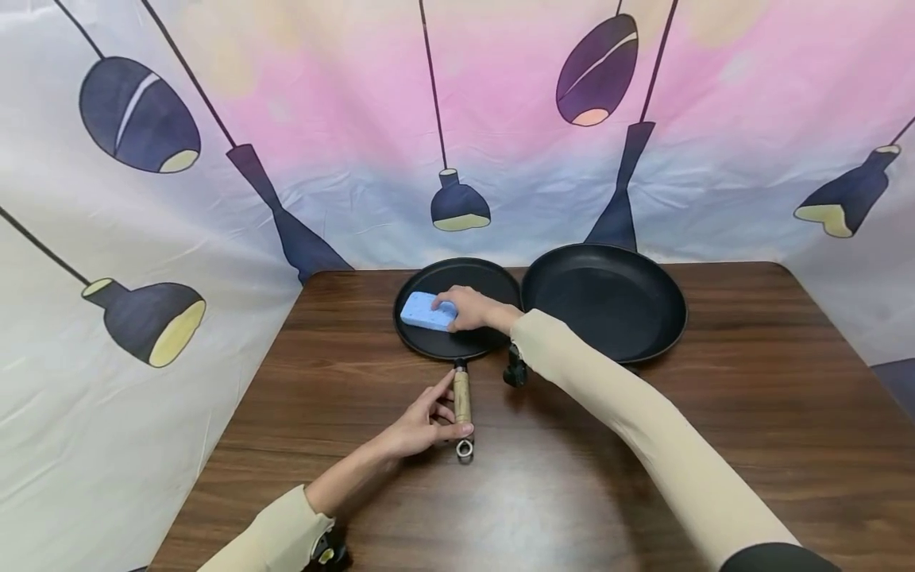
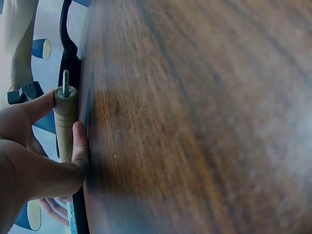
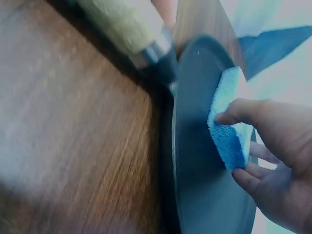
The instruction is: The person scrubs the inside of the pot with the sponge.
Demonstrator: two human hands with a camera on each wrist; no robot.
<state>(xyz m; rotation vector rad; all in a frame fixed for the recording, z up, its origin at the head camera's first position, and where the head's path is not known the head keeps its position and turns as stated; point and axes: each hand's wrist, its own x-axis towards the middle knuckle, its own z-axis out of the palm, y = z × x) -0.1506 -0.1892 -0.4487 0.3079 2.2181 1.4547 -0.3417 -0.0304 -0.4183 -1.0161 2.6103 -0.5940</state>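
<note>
A flat black pan (image 1: 468, 274) with a wooden handle (image 1: 462, 397) lies on the table, its handle pointing toward me. My left hand (image 1: 418, 425) pinches that handle, thumb near the metal ring and index finger near the neck; the left wrist view shows thumb and fingers on both sides of the wood. In my right hand (image 1: 468, 308) is a light blue sponge (image 1: 422, 310), gripped between thumb and fingers and resting on the pan's flat surface. The right wrist view shows the sponge (image 3: 226, 117) against the dark pan face (image 3: 200, 146).
Just right of the flat pan sits a larger, deeper black frying pan (image 1: 604, 306), its handle hidden behind my right sleeve (image 1: 608, 385). Both stand near the back edge of the brown wooden table (image 1: 750, 397). A cloth printed with lamps (image 1: 357, 159) hangs behind.
</note>
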